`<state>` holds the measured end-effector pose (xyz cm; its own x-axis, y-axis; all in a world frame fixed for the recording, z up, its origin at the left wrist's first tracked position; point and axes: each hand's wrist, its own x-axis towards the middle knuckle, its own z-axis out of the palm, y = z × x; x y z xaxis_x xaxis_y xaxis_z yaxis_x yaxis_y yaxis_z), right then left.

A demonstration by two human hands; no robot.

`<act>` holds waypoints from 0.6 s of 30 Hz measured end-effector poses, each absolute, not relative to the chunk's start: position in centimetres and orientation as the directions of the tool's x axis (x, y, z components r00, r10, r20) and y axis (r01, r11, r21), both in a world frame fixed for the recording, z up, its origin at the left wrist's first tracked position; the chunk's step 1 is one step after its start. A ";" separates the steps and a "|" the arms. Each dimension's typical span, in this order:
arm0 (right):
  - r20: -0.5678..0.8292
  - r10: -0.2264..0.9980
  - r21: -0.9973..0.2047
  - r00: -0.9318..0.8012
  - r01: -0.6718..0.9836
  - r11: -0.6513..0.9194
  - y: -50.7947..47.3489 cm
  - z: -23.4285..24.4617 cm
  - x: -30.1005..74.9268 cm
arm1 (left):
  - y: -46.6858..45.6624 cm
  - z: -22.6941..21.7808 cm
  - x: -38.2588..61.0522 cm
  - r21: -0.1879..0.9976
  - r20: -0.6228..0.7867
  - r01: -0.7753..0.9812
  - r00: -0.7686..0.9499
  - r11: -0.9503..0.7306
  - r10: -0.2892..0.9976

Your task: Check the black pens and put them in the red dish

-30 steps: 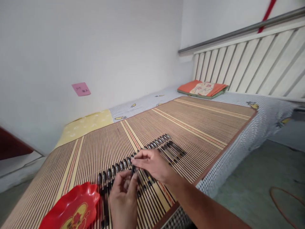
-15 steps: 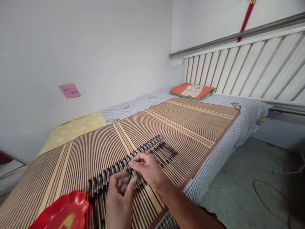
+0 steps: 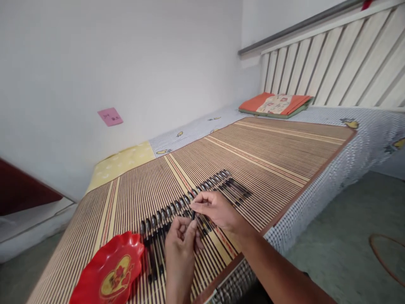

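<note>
A short dark length of a pen [image 3: 193,214] shows between my two hands over the mat. My left hand [image 3: 181,242] is closed around its lower part, fingers curled and thumb up. Thumb and index finger of my right hand [image 3: 217,210] pinch at its upper end; any small piece between those fingertips is too small to make out. Under and beyond both hands, several black-capped pens [image 3: 163,216] lie side by side in a long slanting row, partly hidden by my hands.
A red scalloped plate [image 3: 85,278] with a gold heart lies left of the pens. The striped mat [image 3: 265,147] covers the bed. Folded orange cloth [image 3: 253,103] rests near the white headboard [image 3: 319,59]. A pink note [image 3: 110,117] is on the wall.
The camera view has shifted, so the bed and hands appear further right and the red plate shows more fully. Both hands keep their hold, close together over the pens.
</note>
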<state>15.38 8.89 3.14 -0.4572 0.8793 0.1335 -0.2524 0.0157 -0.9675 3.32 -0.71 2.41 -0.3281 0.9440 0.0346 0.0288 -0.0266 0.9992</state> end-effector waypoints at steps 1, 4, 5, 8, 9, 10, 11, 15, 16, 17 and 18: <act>0.140 0.868 -0.963 -0.477 -0.270 0.007 8.9 3.2 15.5 | -0.8 2.4 3.3 1.000 0.009 -0.012 -0.282 -0.013 0.959; 0.163 0.813 -0.945 -0.560 -0.325 -0.034 9.0 3.3 15.8 | -0.9 2.5 3.3 0.980 -0.095 -0.187 -0.162 0.064 0.982; 0.165 0.800 -0.940 -0.577 -0.337 -0.049 9.0 3.3 15.9 | -0.8 2.6 3.4 0.974 -0.107 -0.215 -0.152 0.073 0.983; 0.174 0.789 -0.932 -0.590 -0.357 -0.061 9.1 3.3 15.9 | -0.8 2.8 3.7 0.983 -0.082 -0.177 -0.207 0.045 0.975; 0.177 0.788 -0.931 -0.590 -0.360 -0.060 9.1 3.2 15.9 | -0.8 2.9 3.7 0.986 -0.074 -0.163 -0.219 0.038 0.973; 0.176 0.787 -0.930 -0.591 -0.361 -0.063 9.1 3.2 15.9 | -0.8 2.9 3.8 0.985 -0.078 -0.169 -0.213 0.042 0.974; 0.172 0.786 -0.930 -0.594 -0.362 -0.070 9.1 3.2 15.9 | -0.9 3.0 3.9 0.979 -0.095 -0.197 -0.186 0.057 0.978; 0.136 0.796 -0.914 -0.589 -0.385 -0.129 9.5 2.9 16.0 | -1.1 3.0 4.1 0.929 -0.170 -0.339 -0.027 0.150 0.985; 0.128 0.805 -0.908 -0.579 -0.395 -0.140 9.6 2.9 16.1 | -1.1 3.0 4.2 0.923 -0.180 -0.347 -0.013 0.164 0.984; 0.122 0.820 -0.901 -0.559 -0.409 -0.145 9.8 2.9 16.2 | -1.2 2.9 4.1 0.925 -0.190 -0.336 -0.004 0.178 0.982; 0.120 0.840 -0.892 -0.529 -0.429 -0.143 10.1 3.0 16.5 | -1.2 2.7 4.0 0.933 -0.198 -0.304 0.006 0.190 0.980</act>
<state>16.54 10.13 2.98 -0.5291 0.8401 0.1197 -0.4290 -0.1431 -0.8919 4.03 -1.21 2.73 0.0064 0.9803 -0.1976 -0.3040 0.1902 0.9335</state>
